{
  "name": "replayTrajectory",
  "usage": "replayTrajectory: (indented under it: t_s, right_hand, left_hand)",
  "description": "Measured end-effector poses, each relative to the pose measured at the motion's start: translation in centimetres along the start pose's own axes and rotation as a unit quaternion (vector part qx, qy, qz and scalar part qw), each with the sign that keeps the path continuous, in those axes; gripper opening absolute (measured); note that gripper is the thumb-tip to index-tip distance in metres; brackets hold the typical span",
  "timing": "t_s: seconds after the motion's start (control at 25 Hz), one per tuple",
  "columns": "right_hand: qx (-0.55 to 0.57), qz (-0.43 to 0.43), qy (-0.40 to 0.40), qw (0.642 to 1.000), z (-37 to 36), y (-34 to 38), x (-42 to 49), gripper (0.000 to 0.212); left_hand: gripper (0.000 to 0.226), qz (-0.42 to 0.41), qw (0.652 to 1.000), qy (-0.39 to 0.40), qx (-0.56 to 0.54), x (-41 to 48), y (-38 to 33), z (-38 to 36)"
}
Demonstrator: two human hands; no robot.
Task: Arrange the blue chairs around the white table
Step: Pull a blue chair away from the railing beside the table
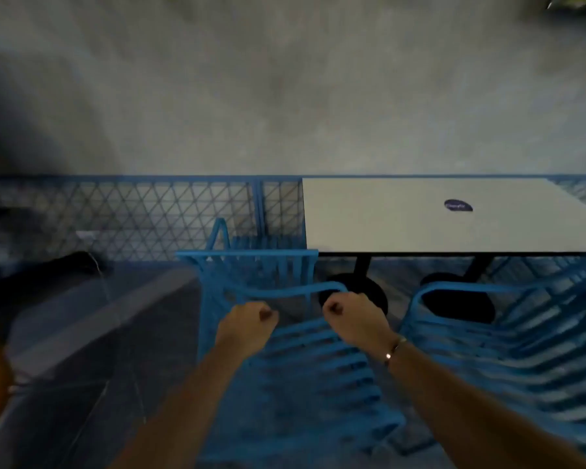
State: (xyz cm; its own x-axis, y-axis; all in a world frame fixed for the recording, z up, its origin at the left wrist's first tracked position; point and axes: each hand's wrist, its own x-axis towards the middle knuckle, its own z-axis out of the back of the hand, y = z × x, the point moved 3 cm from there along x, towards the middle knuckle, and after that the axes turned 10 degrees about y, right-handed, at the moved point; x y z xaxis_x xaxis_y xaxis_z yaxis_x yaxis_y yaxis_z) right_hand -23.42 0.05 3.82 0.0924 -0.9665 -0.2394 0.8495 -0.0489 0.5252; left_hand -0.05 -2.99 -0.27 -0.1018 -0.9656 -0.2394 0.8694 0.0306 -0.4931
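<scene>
A blue slatted chair point(305, 374) stands right below me, its curved top rail toward the white table point(403, 218). My left hand point(247, 324) is closed around the left part of that rail. My right hand point(352, 319) grips the rail's right end; a bracelet shows on that wrist. A second blue chair point(508, 340) stands to the right, beside the first, facing the table's near edge. Another blue chair point(251, 265) sits at the table's left end, partly behind the one I hold. The table has a dark oval sticker point(458, 206) and black legs with round bases point(369, 292).
A blue mesh fence point(132, 214) runs behind the table and chairs. Grey concrete wall rises beyond it. Dark tiled floor point(82, 367) spreads to the left, with a dark object point(68, 265) lying near the fence.
</scene>
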Motion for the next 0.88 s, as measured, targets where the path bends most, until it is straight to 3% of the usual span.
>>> replayTrajectory:
  t_s: [0.2,0.32,0.4,0.52,0.88]
  right_hand:
    - [0.077,-0.031,0.13,0.988,-10.2,-2.2,-0.3,0.016]
    - [0.093,-0.043,0.153,0.983,-14.3,-3.3,-0.9,0.02]
    - [0.106,-0.06,0.173,0.977,-16.2,-3.6,-1.4,0.021]
    - [0.114,-0.065,0.18,0.975,-17.7,-4.1,-1.4,0.028]
    - [0.127,-0.109,0.183,0.969,-19.4,-5.2,0.1,0.023]
  left_hand:
    - [0.03,0.091,0.992,0.081,-0.044,-2.1,7.7,-8.0]
    - [0.039,0.107,0.994,0.02,-0.002,-3.6,11.0,-9.8]
    - [0.056,0.18,0.983,-0.043,0.0,-3.9,14.5,-10.4]
    - [0.054,0.305,0.943,0.001,-0.137,-4.0,17.7,-11.0]
    - [0.031,0.289,0.929,0.124,-0.193,-5.9,16.1,-15.6]
